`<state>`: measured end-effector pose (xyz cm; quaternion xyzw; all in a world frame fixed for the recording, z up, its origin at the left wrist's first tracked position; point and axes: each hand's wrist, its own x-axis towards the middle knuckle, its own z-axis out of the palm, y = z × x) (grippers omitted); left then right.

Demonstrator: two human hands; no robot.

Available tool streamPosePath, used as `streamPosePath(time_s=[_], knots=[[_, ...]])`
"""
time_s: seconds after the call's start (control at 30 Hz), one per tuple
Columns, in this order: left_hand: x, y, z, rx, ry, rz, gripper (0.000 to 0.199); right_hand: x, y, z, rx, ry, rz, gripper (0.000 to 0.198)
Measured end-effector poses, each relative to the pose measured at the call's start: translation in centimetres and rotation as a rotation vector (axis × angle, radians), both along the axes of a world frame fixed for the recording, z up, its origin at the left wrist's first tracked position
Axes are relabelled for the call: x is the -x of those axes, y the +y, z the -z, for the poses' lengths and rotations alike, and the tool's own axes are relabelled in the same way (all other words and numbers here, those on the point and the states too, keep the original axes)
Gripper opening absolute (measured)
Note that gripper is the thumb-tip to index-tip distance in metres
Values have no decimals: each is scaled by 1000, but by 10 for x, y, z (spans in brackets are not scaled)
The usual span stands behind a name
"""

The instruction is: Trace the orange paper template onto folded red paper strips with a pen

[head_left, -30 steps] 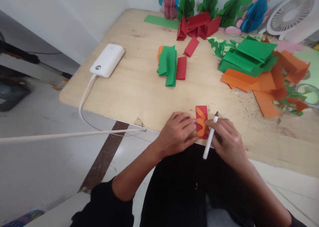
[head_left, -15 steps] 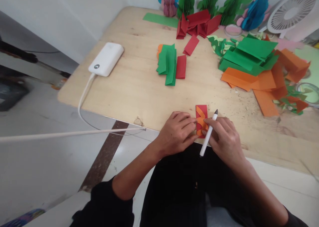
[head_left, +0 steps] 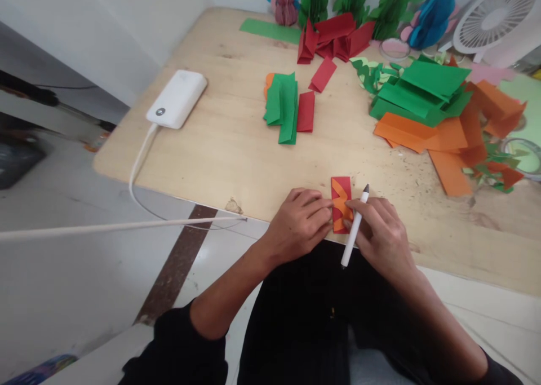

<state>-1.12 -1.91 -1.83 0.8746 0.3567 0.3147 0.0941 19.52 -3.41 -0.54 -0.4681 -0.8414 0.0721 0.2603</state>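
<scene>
My left hand is loosely bent, gripping nothing I can make out, its fingertips at the left side of the orange cutout. My right hand is closed around the pen, fingertips at the cutout's other side. The cutout lies on the red paper, right by the near edge of the table. I'd press it flat so neither layer slips. Bare table ahead, short of the green paper, gives me room; towards the body there's little.
</scene>
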Motion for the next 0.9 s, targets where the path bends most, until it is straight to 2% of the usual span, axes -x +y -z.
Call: streamPosePath(time_s=[0.8,0.9], knots=[[0,-2,-1,72,9,-1,11,3,-1,1,-35,-52,17,28],[0,-2,-2,87,23,-6,15,3,-1,2,-25,-55,27,30]])
